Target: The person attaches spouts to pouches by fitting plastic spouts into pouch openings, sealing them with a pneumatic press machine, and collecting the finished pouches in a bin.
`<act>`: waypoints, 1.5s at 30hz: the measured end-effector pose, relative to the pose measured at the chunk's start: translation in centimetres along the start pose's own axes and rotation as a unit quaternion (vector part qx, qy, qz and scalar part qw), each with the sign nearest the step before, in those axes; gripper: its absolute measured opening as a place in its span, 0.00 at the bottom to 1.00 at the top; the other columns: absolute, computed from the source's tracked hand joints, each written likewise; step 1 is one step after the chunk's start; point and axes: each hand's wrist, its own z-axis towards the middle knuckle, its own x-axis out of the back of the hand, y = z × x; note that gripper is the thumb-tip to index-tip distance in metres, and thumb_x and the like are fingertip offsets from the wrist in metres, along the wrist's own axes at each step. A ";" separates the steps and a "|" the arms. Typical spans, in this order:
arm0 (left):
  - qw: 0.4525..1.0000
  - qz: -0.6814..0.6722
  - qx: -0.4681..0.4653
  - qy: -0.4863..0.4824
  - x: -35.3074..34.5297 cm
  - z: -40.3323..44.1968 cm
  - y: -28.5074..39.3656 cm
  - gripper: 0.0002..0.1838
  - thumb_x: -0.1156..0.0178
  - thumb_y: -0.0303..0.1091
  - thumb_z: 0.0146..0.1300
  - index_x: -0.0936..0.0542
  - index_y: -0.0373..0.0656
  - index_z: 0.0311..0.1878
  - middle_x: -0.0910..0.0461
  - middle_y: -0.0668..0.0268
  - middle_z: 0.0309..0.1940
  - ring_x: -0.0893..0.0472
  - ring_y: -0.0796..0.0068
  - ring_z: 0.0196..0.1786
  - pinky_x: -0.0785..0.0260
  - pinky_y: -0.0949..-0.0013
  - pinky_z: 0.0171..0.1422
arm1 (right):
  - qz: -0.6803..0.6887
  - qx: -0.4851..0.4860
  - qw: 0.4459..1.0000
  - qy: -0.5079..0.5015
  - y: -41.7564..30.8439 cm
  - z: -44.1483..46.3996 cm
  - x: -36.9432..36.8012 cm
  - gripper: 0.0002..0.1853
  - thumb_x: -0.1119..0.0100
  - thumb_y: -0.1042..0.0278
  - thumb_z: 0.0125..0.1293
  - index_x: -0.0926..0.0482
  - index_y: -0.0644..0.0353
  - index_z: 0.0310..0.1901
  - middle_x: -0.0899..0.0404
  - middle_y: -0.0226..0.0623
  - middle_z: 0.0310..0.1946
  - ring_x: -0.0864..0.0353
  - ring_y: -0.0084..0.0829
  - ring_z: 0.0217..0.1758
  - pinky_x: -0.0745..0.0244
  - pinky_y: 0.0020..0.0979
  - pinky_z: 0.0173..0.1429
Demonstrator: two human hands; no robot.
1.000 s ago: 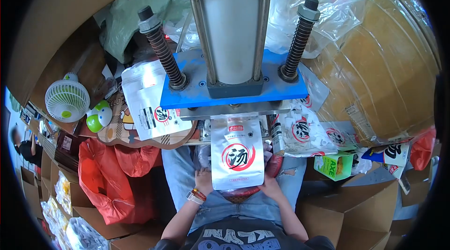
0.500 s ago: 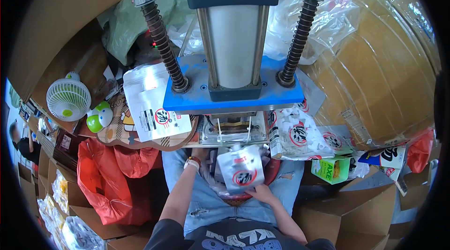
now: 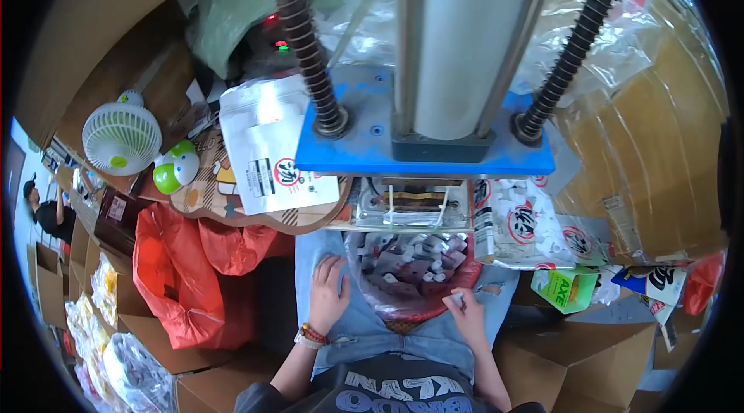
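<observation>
My left hand (image 3: 328, 293) is open, its fingers spread over my left thigh beside the basin; it holds nothing. My right hand (image 3: 467, 312) is closed by the basin's right front edge, with a small whitish piece between thumb and fingers. Between my hands, a red basin (image 3: 418, 311) lined with clear plastic sits on my lap, filled with small silvery spout pieces. Above it, the press (image 3: 426, 153) has a blue plate with two spring rods. Under that plate lies a metal fixture (image 3: 418, 204).
Silver pouches (image 3: 271, 173) lie on a patterned board at left, near a small fan (image 3: 122, 138). Printed pouches (image 3: 519, 223) lie right of the press. Red bags (image 3: 182, 281) hang at left; open cartons (image 3: 573, 359) stand low right. A person (image 3: 53, 215) is at far left.
The silver pouch between my hands is out of view, exposing the basin. My left hand has come back from under the press edge and opened. The view has shifted, moving the press right.
</observation>
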 end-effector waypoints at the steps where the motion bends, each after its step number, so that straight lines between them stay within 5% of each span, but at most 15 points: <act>1: 1.000 -0.001 0.007 0.005 0.5 -0.9 -0.3 0.18 0.40 0.22 0.59 0.23 0.37 0.55 0.23 0.49 0.56 0.24 0.44 0.60 0.32 0.51 0.66 | 0.003 0.008 1.000 -0.008 -0.2 0.0 -0.2 0.15 0.34 0.60 0.68 0.24 0.59 0.49 0.16 0.50 0.35 0.13 0.49 0.36 0.21 0.41 0.40; 7: 0.996 -0.041 0.019 0.079 1.9 -0.9 -0.6 0.15 0.39 0.19 0.57 0.19 0.38 0.49 0.19 0.55 0.52 0.21 0.49 0.55 0.28 0.54 0.61 | 0.011 0.110 0.994 -0.007 -1.6 2.4 -3.7 0.13 0.39 0.61 0.71 0.24 0.60 0.50 0.17 0.51 0.38 0.15 0.52 0.39 0.22 0.43 0.42; 12: 0.982 -0.172 -0.070 -0.016 1.9 0.6 4.9 0.14 0.38 0.26 0.62 0.20 0.39 0.52 0.19 0.56 0.52 0.20 0.54 0.55 0.27 0.56 0.61 | 0.004 0.143 0.983 -0.115 -6.3 2.8 -6.0 0.16 0.37 0.59 0.69 0.25 0.62 0.48 0.16 0.47 0.32 0.15 0.49 0.36 0.23 0.44 0.42; 15: 0.948 -0.236 -0.203 -0.072 -0.2 0.4 9.3 0.13 0.40 0.32 0.65 0.20 0.39 0.51 0.18 0.57 0.49 0.20 0.55 0.54 0.25 0.58 0.58 | 0.046 0.364 0.924 -0.111 -2.3 2.1 -11.6 0.20 0.33 0.58 0.66 0.25 0.61 0.52 0.19 0.48 0.35 0.17 0.40 0.35 0.24 0.38 0.42; 16: 0.946 -0.207 -0.250 -0.001 -3.6 -1.2 10.6 0.13 0.41 0.34 0.67 0.20 0.40 0.52 0.19 0.57 0.48 0.20 0.54 0.55 0.25 0.60 0.56 | 0.016 0.332 0.936 -0.114 -2.0 0.8 -13.5 0.22 0.30 0.55 0.63 0.24 0.59 0.51 0.18 0.43 0.32 0.17 0.37 0.32 0.23 0.37 0.38; 19: 0.887 -0.311 -0.315 -0.128 -0.9 -0.6 15.6 0.11 0.42 0.33 0.73 0.16 0.35 0.47 0.16 0.53 0.44 0.18 0.55 0.44 0.24 0.59 0.47 | 0.065 0.271 0.931 -0.237 -4.3 -1.1 -14.6 0.20 0.23 0.56 0.58 0.20 0.57 0.45 0.17 0.36 0.25 0.17 0.29 0.24 0.24 0.30 0.28; 21: 0.871 -0.314 -0.329 -0.188 -3.8 -3.1 15.8 0.12 0.45 0.36 0.75 0.17 0.39 0.44 0.18 0.58 0.39 0.19 0.56 0.43 0.24 0.58 0.46 | 0.070 0.349 0.910 -0.212 -2.3 -1.8 -16.1 0.19 0.23 0.56 0.56 0.19 0.57 0.42 0.18 0.39 0.24 0.16 0.32 0.24 0.23 0.30 0.29; 22: 0.874 -0.333 -0.303 -0.183 -4.8 -4.5 15.9 0.13 0.46 0.39 0.75 0.16 0.41 0.45 0.18 0.59 0.39 0.18 0.59 0.43 0.23 0.58 0.45 | 0.086 0.334 0.912 -0.222 -3.1 -2.0 -15.3 0.18 0.24 0.57 0.59 0.19 0.58 0.43 0.17 0.36 0.25 0.20 0.25 0.22 0.24 0.28 0.27; 26: 0.867 -0.241 -0.266 -0.344 -2.8 -4.8 15.0 0.15 0.47 0.42 0.76 0.17 0.42 0.48 0.18 0.59 0.40 0.18 0.60 0.43 0.23 0.58 0.43 | 0.105 0.295 0.927 -0.208 -2.7 -1.7 -15.4 0.16 0.25 0.60 0.59 0.19 0.60 0.42 0.17 0.38 0.27 0.18 0.27 0.24 0.24 0.30 0.29; 30: 0.885 -0.204 -0.229 -0.351 -0.5 -4.2 14.2 0.14 0.46 0.39 0.75 0.17 0.40 0.49 0.18 0.57 0.40 0.18 0.58 0.44 0.24 0.58 0.45 | 0.106 0.309 0.937 -0.123 -0.9 -0.5 -15.7 0.18 0.27 0.59 0.58 0.20 0.60 0.44 0.18 0.39 0.30 0.20 0.31 0.26 0.24 0.35 0.33; 32: 0.909 -0.303 -0.246 -0.148 1.8 -2.9 14.0 0.11 0.44 0.35 0.74 0.17 0.40 0.49 0.19 0.56 0.38 0.19 0.56 0.44 0.26 0.57 0.47 | 0.108 0.246 0.959 -0.093 -0.7 0.7 -14.1 0.18 0.29 0.60 0.61 0.21 0.62 0.47 0.18 0.41 0.34 0.20 0.33 0.32 0.24 0.36 0.39; 35: 0.910 -0.366 -0.192 -0.006 12.8 1.0 15.3 0.15 0.42 0.34 0.73 0.17 0.37 0.56 0.18 0.56 0.38 0.21 0.57 0.41 0.29 0.60 0.44 | 0.133 0.156 0.978 -0.043 -0.5 2.5 -11.3 0.20 0.33 0.60 0.65 0.23 0.64 0.52 0.19 0.45 0.40 0.20 0.36 0.40 0.24 0.38 0.47; 39: 0.848 -0.380 -0.326 0.172 26.0 0.5 16.8 0.26 0.45 0.52 0.71 0.15 0.37 0.53 0.21 0.63 0.35 0.29 0.65 0.34 0.40 0.64 0.41 | 0.155 0.084 0.984 0.001 -1.7 4.2 -9.2 0.22 0.39 0.61 0.70 0.25 0.68 0.60 0.20 0.49 0.49 0.20 0.40 0.52 0.25 0.40 0.59; 42: 0.779 -0.388 -0.450 0.198 29.3 1.9 19.5 0.27 0.49 0.62 0.72 0.11 0.52 0.51 0.24 0.73 0.39 0.37 0.72 0.39 0.46 0.67 0.46 | 0.201 0.068 0.976 0.039 -3.7 3.7 -9.6 0.19 0.42 0.63 0.72 0.24 0.72 0.55 0.18 0.45 0.40 0.21 0.38 0.43 0.26 0.38 0.51; 45: 0.791 -0.377 -0.441 0.195 30.0 1.7 21.3 0.27 0.52 0.64 0.74 0.10 0.58 0.50 0.26 0.77 0.39 0.37 0.73 0.38 0.47 0.68 0.45 | 0.232 0.065 0.970 0.043 -2.6 4.2 -9.8 0.19 0.45 0.62 0.75 0.24 0.72 0.55 0.20 0.42 0.37 0.24 0.34 0.39 0.27 0.36 0.47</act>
